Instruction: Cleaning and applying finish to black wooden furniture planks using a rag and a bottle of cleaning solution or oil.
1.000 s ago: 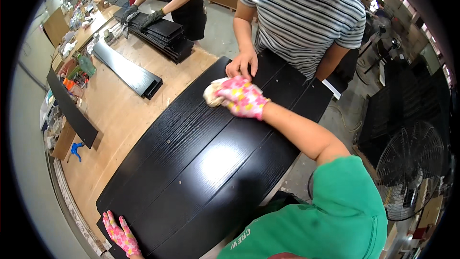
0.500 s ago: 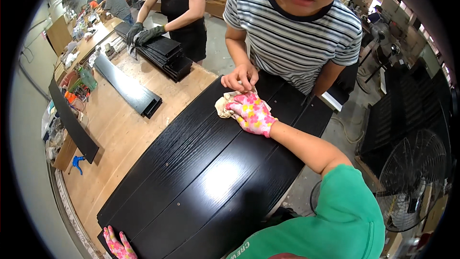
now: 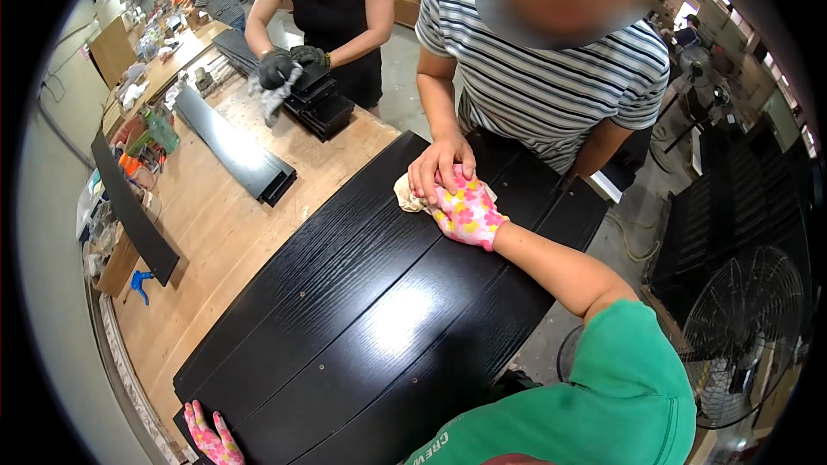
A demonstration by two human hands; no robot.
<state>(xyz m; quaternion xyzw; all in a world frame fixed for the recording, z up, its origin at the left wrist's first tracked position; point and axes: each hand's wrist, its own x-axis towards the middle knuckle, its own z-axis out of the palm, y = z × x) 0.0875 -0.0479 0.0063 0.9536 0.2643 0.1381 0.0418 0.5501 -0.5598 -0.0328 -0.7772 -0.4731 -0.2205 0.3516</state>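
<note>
A large glossy black panel [image 3: 345,310] with lengthwise grooves and several small round marks stretches in front of me. My right hand [image 3: 469,217], in a pink-and-yellow flowered glove, presses a cream rag [image 3: 407,195] onto its far part. The rag is mostly covered by the glove. On top of my gloved fingers rests the bare hand [image 3: 441,165] of a person in a striped shirt. My left hand [image 3: 213,437], gloved alike, lies with fingers apart at the panel's near left corner, holding nothing.
Beneath is a wooden workbench [image 3: 228,271] with stacked dark boards [image 3: 233,148], a curved black strip [image 3: 129,207] and a blue-handled tool [image 3: 139,286]. Beyond, another person in black gloves holds a cloth [image 3: 271,96] over black boards [image 3: 320,108]. A floor fan [image 3: 745,327] stands at right.
The striped-shirt person's hand has come down onto my right glove. My right hand and the rag show little movement. Across the bench, the black-gloved hands have shifted with their cloth.
</note>
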